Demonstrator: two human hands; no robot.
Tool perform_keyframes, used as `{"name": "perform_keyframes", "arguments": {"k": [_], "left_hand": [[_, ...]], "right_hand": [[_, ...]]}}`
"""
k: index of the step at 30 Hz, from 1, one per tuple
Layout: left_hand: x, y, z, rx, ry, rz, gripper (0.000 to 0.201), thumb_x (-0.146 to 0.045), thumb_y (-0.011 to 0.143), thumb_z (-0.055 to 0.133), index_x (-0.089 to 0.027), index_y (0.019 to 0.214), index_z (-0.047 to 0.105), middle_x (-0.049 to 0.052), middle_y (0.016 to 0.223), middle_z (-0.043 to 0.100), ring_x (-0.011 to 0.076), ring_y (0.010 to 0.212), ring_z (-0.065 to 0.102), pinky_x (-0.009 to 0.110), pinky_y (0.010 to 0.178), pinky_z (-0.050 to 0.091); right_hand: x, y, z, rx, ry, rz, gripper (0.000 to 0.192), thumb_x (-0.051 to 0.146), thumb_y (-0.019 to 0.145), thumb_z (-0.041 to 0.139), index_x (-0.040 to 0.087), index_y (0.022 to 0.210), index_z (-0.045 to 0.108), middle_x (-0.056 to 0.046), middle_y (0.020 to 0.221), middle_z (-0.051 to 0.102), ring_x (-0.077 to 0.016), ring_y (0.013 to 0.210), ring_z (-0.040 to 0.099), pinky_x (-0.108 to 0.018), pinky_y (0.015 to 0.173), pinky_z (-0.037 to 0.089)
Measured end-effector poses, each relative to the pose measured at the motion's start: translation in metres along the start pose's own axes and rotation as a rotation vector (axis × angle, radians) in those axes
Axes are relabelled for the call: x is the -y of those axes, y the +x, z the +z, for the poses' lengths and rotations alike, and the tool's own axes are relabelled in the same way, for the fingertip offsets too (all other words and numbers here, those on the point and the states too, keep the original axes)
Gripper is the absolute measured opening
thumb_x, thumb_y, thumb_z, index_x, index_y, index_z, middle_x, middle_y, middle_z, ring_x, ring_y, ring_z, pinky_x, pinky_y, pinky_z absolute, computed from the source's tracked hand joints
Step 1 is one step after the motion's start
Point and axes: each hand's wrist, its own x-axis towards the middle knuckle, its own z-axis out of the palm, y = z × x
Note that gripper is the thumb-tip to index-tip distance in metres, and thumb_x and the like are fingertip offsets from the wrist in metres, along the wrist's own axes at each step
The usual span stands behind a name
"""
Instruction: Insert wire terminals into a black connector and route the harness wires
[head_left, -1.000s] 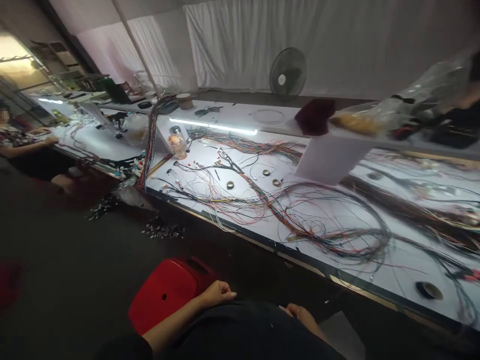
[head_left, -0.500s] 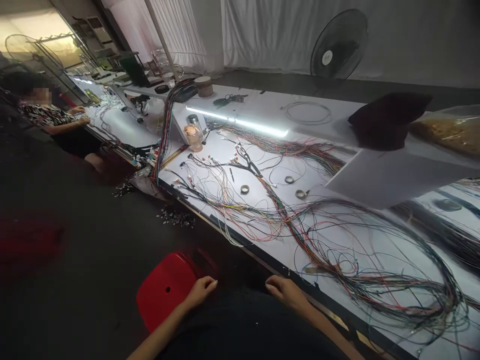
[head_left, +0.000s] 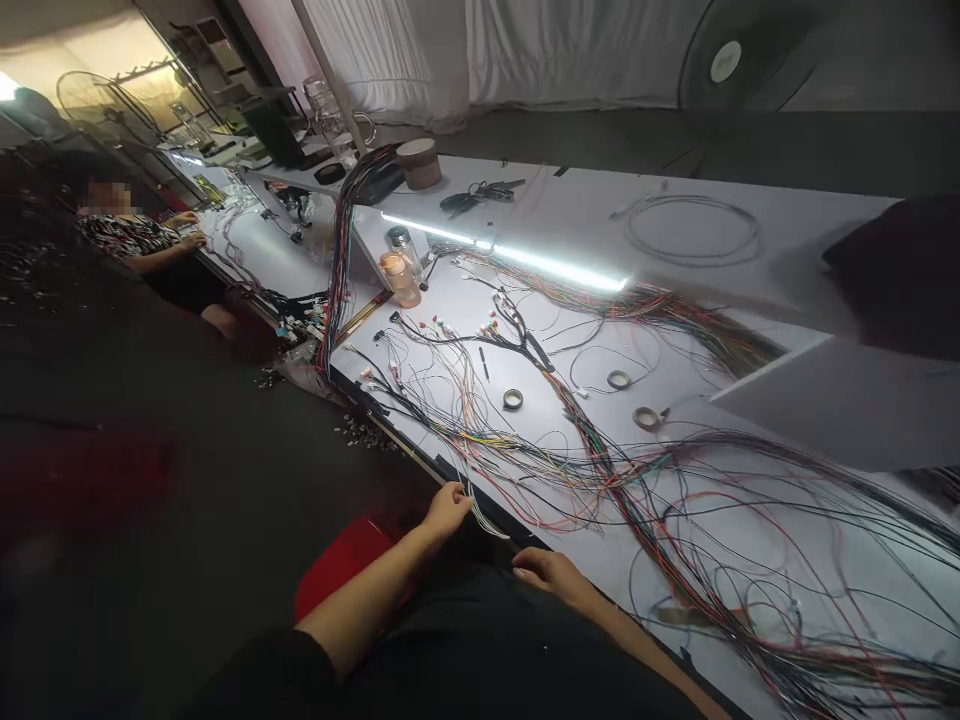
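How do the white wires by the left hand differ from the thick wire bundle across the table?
The white wires are one colour; the thick wire bundle mixes red, green and dark strands. The white wires curve over the dark front edge; the thick wire bundle runs diagonally across the tabletop. Both consist of thin strands.

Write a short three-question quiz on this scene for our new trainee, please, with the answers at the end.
1. Which of the person's two hands is nearer the red stool?
2. True or false: the light strip above the white bench is lit.
3. How many rolls of tape can be seen lying near the wires on that bench, below the light strip?

Key:
1. The left hand.
2. True; it glows bright white.
3. Three.
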Motion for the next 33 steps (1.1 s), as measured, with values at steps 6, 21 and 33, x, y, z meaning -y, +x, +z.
{"name": "perform_keyframes", "arguments": {"k": [6,21,33], "left_hand": [[-0.015,0.038,-0.012,0.371,0.106,0.233,0.045,-0.031,0.083,0.061,-0.011,0.123,0.054,0.015,0.112,0.064,0.0206,0.096,0.065,0.035,0.086,0.051],[-0.026,0.133,-0.11,0.929,0.632,1.082,0.042,-0.019,0.086,0.054,-0.018,0.128,0.053,0.015,0.144,0.044,0.0267,0.138,0.032,0.051,0.113,0.026],[-0.039,0.16,-0.07,0.767,1.002,1.495,0.044,-0.012,0.09,0.041,-0.023,0.131,0.053,0.009,0.147,0.041,0.0269,0.142,0.024,0.055,0.114,0.022]], "right_hand": [[0.006,0.063,0.015,-0.242,-0.207,0.089,0.04,0.028,0.081,0.056,0.019,0.12,0.056,-0.01,0.117,0.062,-0.0238,0.107,0.056,-0.034,0.089,0.043],[0.048,0.134,0.038,-0.592,-0.373,0.605,0.017,0.017,0.092,0.045,0.016,0.091,0.062,-0.012,0.095,0.063,-0.0239,0.093,0.05,-0.035,0.081,0.033],[0.073,0.077,0.105,-1.038,0.486,0.696,0.042,0.045,0.097,0.033,0.016,0.106,0.062,-0.013,0.112,0.064,-0.0224,0.108,0.054,-0.039,0.096,0.037]]}}
